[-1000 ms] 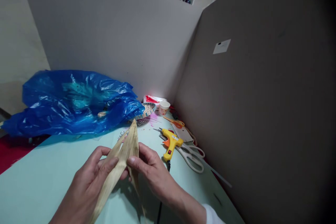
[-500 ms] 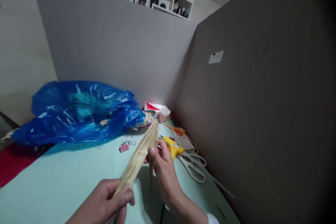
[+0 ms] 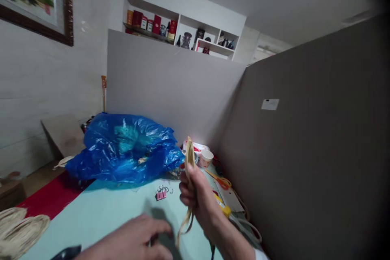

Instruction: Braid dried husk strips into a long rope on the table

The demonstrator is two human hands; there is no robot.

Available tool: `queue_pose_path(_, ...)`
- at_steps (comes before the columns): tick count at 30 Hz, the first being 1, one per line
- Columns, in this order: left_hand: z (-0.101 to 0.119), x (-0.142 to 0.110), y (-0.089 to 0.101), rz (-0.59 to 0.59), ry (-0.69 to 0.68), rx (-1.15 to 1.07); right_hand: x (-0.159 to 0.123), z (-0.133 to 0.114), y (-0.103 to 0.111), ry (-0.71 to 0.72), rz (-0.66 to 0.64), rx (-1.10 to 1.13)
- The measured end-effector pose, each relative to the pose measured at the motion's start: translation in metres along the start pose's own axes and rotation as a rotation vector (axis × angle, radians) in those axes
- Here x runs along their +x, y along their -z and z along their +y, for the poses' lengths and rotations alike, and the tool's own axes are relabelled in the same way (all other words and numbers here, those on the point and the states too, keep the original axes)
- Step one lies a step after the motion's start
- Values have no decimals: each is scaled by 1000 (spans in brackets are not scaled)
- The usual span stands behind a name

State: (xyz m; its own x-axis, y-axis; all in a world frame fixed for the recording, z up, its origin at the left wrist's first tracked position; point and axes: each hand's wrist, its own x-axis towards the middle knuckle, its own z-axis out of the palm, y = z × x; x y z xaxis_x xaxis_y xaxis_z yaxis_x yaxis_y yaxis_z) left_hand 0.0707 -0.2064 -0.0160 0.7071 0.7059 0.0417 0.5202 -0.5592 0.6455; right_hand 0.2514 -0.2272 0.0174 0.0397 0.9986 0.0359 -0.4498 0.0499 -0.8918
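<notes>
Right fingers [image 3: 189, 189] pinch a dry, fibrous, pale folded husk [image 3: 189, 154]

binder clip [image 3: 161, 193] before plastic bag [image 3: 128, 150] | cup [image 3: 206, 157] right of bag | scissors [image 3: 219, 180] before cup

Note framed painting [image 3: 35, 2], upper left; wall shelving [image 3: 189, 27] with red boxes [image 3: 156, 24], above far partition [image 3: 170, 85]; white label [image 3: 269, 105], on right-hand partition [image 3: 304, 142].

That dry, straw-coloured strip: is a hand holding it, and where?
Yes, the right hand grips the strip around its middle, one end up, thin tails hanging below.
</notes>
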Motion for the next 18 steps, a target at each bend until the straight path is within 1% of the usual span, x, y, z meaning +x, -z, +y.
queue_pose_path(1, -9, 9, 11, 13, 84, 165, 12, -8, -2, 14, -21, -15)
queue_pose_path(3, -37, 29, 29, 174, 191, 280, 36, -19, -6, 49, -62, -120)
queue_pose_path(5, -70, 47, 41, 305, 300, 368, 61, -22, -10, 88, -90, -311)
queue_pose_path(7, -102, 60, 46, 354, 377, 422, 85, -20, -12, 101, -114, -489)
queue_pose_path(9, -126, 68, 47, 363, 422, 442, 107, -16, -14, 81, -156, -619)
queue_pose_path(11, -143, 72, 49, 353, 407, 442, 124, -11, -16, 63, -212, -747)
queue_pose_path(13, -154, 77, 55, 338, 379, 430, 138, -5, -18, 64, -272, -901)
queue_pose_path(15, -161, 82, 64, 325, 368, 411, 148, 3, -19, 87, -336, -1062)
queue_pose_path(18, -167, 91, 81, 334, 353, 382, 156, 16, -18, 167, -425, -1326)
